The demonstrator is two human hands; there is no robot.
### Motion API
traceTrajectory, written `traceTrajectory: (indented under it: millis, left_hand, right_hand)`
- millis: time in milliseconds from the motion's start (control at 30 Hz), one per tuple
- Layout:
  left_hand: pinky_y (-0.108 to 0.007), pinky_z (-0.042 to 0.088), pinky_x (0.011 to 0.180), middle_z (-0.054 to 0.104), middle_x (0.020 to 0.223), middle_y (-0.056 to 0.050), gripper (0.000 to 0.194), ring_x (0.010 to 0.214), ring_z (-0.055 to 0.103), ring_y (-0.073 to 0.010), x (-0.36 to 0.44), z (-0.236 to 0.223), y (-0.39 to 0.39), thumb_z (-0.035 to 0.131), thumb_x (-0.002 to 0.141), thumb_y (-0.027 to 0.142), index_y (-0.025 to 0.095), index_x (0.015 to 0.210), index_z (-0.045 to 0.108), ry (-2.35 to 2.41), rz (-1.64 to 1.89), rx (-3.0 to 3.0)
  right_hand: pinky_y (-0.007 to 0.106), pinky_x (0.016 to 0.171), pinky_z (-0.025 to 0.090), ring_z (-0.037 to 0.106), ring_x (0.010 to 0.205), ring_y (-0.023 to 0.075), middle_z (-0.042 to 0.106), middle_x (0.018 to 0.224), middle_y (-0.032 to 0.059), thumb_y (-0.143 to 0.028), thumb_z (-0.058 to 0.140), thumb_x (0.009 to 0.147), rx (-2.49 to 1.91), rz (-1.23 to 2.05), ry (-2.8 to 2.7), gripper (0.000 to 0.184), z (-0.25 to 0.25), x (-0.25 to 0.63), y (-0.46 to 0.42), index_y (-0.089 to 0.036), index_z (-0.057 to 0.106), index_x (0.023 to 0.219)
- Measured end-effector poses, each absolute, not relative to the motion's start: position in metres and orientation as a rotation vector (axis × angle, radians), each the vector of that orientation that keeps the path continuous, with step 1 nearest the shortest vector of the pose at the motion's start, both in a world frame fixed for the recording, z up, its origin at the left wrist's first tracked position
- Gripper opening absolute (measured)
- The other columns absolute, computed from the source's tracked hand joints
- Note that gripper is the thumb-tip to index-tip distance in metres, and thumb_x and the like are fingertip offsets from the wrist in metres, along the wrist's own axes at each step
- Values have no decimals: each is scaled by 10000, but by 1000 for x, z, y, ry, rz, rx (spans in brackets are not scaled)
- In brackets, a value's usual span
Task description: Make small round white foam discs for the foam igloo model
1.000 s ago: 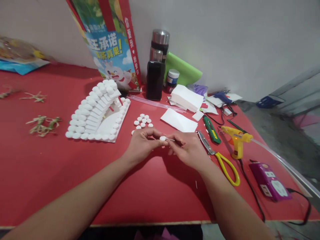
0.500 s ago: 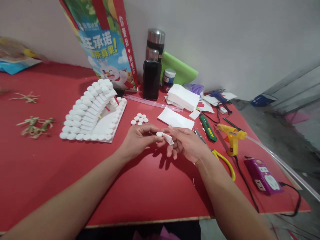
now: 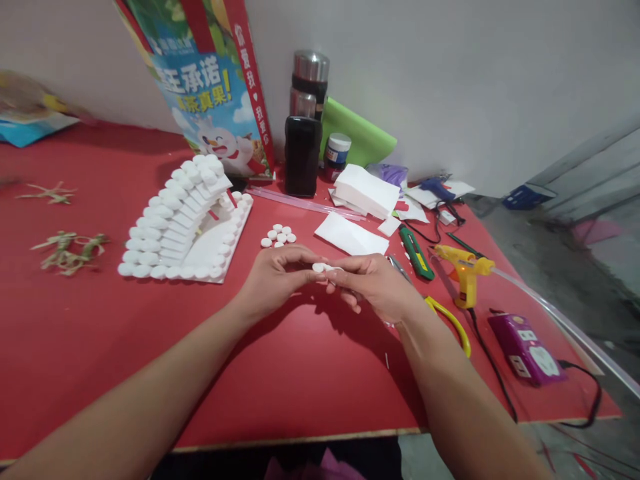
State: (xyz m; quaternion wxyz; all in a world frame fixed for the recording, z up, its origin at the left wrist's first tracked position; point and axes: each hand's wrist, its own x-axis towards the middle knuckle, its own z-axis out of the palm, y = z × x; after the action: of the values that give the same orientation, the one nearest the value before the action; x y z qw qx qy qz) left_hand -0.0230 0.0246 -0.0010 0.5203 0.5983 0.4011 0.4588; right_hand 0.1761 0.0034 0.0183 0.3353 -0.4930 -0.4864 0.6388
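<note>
My left hand (image 3: 280, 277) pinches the round, rolled end of a small white paper strip (image 3: 320, 268) between thumb and fingertips. Close beside it, my right hand (image 3: 373, 280) has its thumb and index finger closed on the same strip, hiding most of its length. Just beyond my left hand lies a cluster of small white round discs (image 3: 278, 235). To the left stands a white model staircase (image 3: 183, 223) on a white base, edged with rows of similar discs.
Right of my hands lie a green cutter (image 3: 417, 255), yellow-handled scissors (image 3: 453, 327), a yellow glue gun (image 3: 465, 270) and a purple power strip (image 3: 527, 350) with cables. Behind are white paper sheets (image 3: 351, 235), a black phone-like object (image 3: 303, 157) and a printed bag (image 3: 210, 100).
My right thumb and fingers have closed over the strip's loose tail, which stuck out before. My left hand keeps its pinch in nearly the same place.
</note>
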Motion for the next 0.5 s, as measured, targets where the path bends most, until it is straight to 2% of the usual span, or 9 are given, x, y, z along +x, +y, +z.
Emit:
traceTrajectory:
  millis: [100, 267, 333, 433, 500]
  left_hand:
    - [-335, 609, 691, 765, 796, -66, 83, 751, 725, -211, -22, -2, 23, 868, 708, 219, 186, 773, 829, 957, 1077, 1372]
    - [-357, 630, 554, 772, 790, -84, 215, 689, 732, -241, -21, -2, 19, 901, 697, 297, 158, 838, 816, 947, 966, 1139]
    - [-333, 620, 537, 765, 757, -74, 227, 640, 707, -210, -21, -1, 18, 917, 680, 302, 155, 816, 810, 989, 964, 1112]
    - [-305, 598, 529, 729, 682, -37, 257, 562, 660, -164, -20, -3, 19, 950, 629, 300, 155, 759, 783, 1022, 979, 1087]
    - [-289, 586, 552, 722, 674, -23, 268, 569, 658, -154, -20, -4, 19, 959, 612, 291, 156, 742, 767, 1015, 989, 1080]
  right_hand:
    - [218, 468, 427, 478, 436, 64, 671, 604, -13, -435, 796, 853, -1346, 1533, -1393, 276, 22, 175, 2, -168, 842, 904]
    - [234, 458, 360, 468, 384, 88, 522, 431, -59, -424, 720, 925, -1462, 1246, -1533, 295, 23, 170, -2, -177, 767, 771]
    - [243, 478, 360, 478, 409, 94, 550, 461, -51, -365, 693, 944, -1470, 1024, -1621, 250, 21, 168, -4, -184, 770, 789]
    - [261, 586, 416, 588, 572, 125, 691, 639, 3, -242, 644, 947, -1343, 635, -1869, 187, 18, 167, -6, -189, 784, 833]
    - [266, 636, 437, 636, 655, 139, 738, 724, 20, -198, 632, 946, -1232, 502, -1976, 181, 16, 167, -6, -189, 780, 841]
